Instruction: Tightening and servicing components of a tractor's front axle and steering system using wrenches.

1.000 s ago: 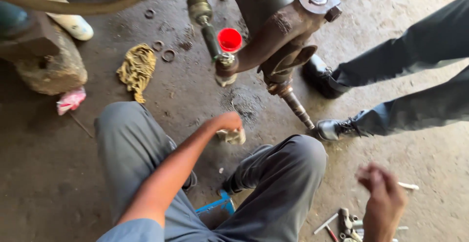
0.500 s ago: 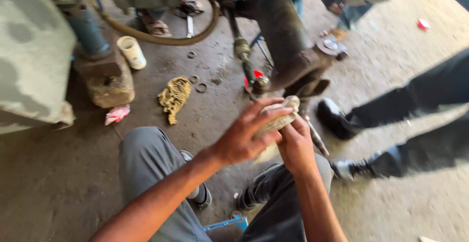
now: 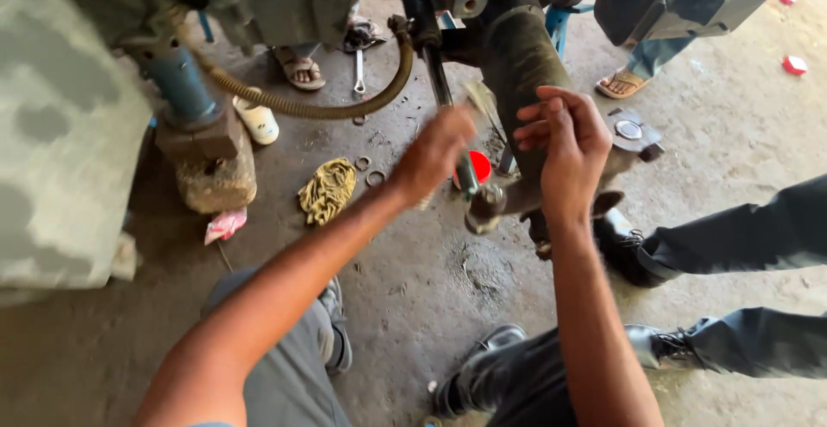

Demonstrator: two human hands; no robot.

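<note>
Head view, looking down: the left hand (image 3: 435, 153) is up beside the thin dark steering rod (image 3: 439, 82), motion-blurred, with a tuft of pale fibre at its fingertips; whether it is pinching the tuft or the rod I cannot tell. The right hand (image 3: 564, 147) is raised with its fingers loosely curled and grasping nothing, in front of the thick, greasy black axle arm (image 3: 517, 56). Below, the rod ends in one rounded metal ball joint (image 3: 487, 203), just ahead of a red cap (image 3: 479, 167) on the stained concrete floor (image 3: 413, 289). One ribbed rubber hose (image 3: 327, 108) sags in a curve. On the floor lie one frayed yellow rag (image 3: 326, 190), two small metal rings (image 3: 369, 171), one spanner (image 3: 359, 69) and one white bottle (image 3: 257, 121). Two black leather boots (image 3: 633, 250) of another person stand at right.
</note>
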